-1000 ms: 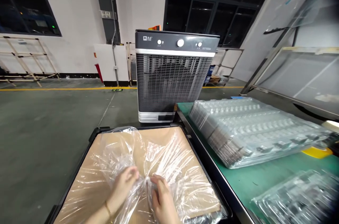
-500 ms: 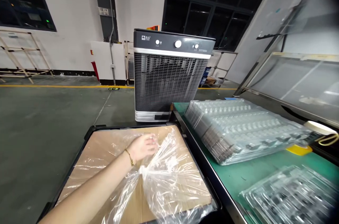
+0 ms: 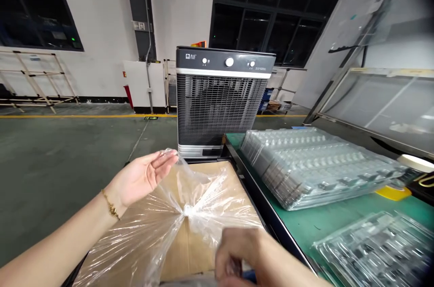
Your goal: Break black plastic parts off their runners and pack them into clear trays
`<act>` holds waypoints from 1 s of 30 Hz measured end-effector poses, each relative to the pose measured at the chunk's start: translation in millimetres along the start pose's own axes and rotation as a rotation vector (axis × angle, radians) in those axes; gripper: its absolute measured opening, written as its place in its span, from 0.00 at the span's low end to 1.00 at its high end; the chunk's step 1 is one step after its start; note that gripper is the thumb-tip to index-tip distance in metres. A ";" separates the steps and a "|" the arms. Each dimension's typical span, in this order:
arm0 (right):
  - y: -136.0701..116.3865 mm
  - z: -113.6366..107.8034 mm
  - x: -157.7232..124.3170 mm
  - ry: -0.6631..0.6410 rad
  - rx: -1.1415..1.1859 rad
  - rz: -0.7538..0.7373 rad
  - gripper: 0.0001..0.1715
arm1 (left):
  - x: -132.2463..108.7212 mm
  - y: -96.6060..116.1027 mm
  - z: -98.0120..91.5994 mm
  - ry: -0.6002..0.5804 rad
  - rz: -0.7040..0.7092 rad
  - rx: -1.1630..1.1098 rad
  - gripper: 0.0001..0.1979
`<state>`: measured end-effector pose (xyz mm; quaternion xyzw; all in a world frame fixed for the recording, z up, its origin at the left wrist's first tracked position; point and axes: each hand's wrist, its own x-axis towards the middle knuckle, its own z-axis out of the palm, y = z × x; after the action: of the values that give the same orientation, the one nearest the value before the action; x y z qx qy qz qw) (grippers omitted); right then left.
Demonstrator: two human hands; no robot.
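My left hand (image 3: 144,176) is raised over the far left part of the cardboard (image 3: 179,251). Its fingers pinch an edge of a clear plastic bag (image 3: 217,201), pulled up in a thin strand. The bag lies wrinkled across the cardboard and is gathered into a tight twist near the middle. At the near right side my right hand (image 3: 240,251) is curled closed and blurred by motion. What it grips is mostly hidden; a bit of dark blue shows beneath it.
On the right a green-topped table (image 3: 294,228) bears a stack of clear plastic trays (image 3: 315,165), further clear trays (image 3: 379,246) and a yellow tape roll (image 3: 393,193). A large air cooler (image 3: 224,106) stands just beyond the cardboard. Grey floor (image 3: 68,151) lies to the left.
My left hand has moved left and up from the bag's middle, lifting an edge of the plastic. My right hand has come into view at the lower right.
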<state>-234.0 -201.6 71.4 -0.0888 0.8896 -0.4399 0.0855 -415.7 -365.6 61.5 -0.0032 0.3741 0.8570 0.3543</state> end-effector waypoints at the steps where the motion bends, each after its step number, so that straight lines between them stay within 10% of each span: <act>1: -11.9 -8.7 9.1 0.052 -0.019 -0.032 0.09 | -2.3 -6.5 -2.2 -0.018 -0.016 0.011 0.12; 10: 0.6 7.2 128.6 0.289 0.063 -0.241 0.04 | -2.5 -80.5 -5.5 -0.070 -0.005 0.011 0.06; 16: 50.1 -5.8 96.5 0.334 0.118 -0.180 0.20 | -10.7 -91.3 -12.6 -0.051 0.023 0.061 0.06; 20: 77.1 25.5 86.9 0.199 0.149 -0.158 0.48 | -12.7 -94.6 -8.4 -0.077 -0.029 0.084 0.09; 25: 65.0 56.4 128.0 0.395 0.292 -0.229 0.09 | -32.8 -98.1 -3.3 -0.108 -0.097 0.155 0.15; 30: 92.7 24.9 146.8 0.720 0.427 -0.015 0.18 | -54.4 -83.6 -34.6 -0.011 -0.024 0.567 0.19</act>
<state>-378.2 -199.5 -28.3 0.0837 0.7510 -0.6179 -0.2175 -333.0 -381.6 -2.1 0.0962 0.5968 0.7141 0.3530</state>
